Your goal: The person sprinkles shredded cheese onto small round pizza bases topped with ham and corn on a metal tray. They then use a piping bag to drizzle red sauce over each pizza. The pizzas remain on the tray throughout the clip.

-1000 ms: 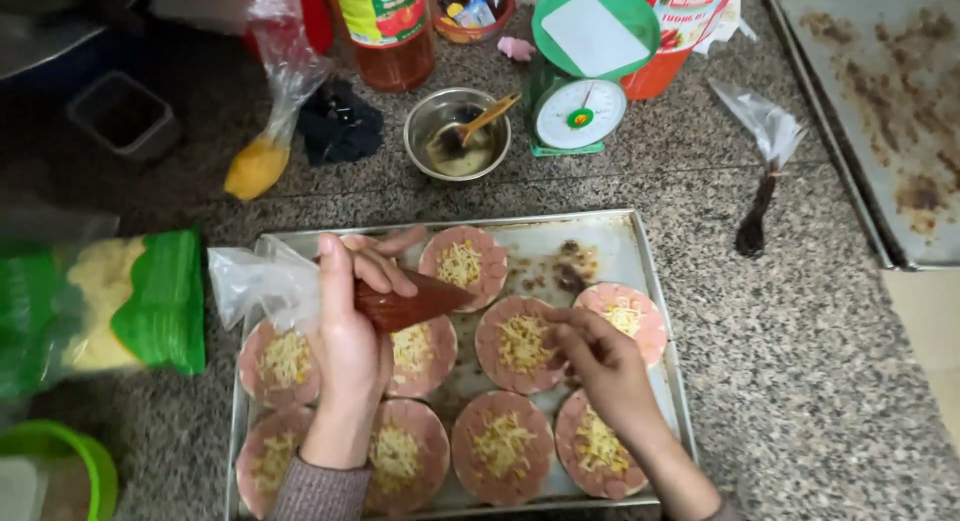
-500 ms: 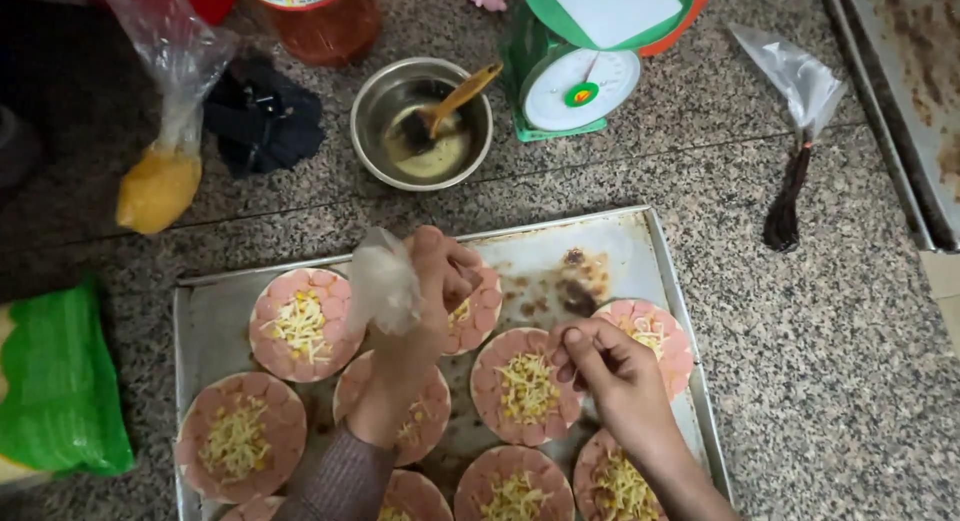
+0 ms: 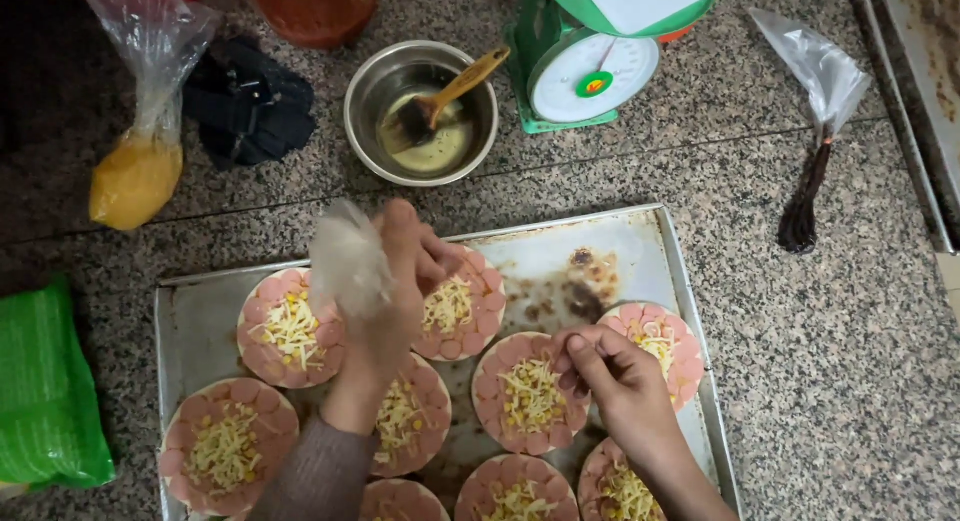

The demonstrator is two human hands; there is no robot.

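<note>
Nearest the camera, round pink sausage-ringed mini pizzas [image 3: 530, 393] topped with shredded cheese and corn fill a scuffed rectangular metal baking tray [image 3: 190, 311], set close so each is within reach. The right hand [image 3: 615, 381] has its fingers curled against the rim of one pizza, as if steadying it. The left hand [image 3: 400, 281] is closed around a crumpled clear plastic piping bag [image 3: 345, 256], gripped from the top so it can be squeezed over the pizzas. Beyond the tray stands a steel bowl [image 3: 420, 111] of pale oil holding a wooden-handled brush [image 3: 450, 91], beside a green kitchen scale [image 3: 590, 71].
</note>
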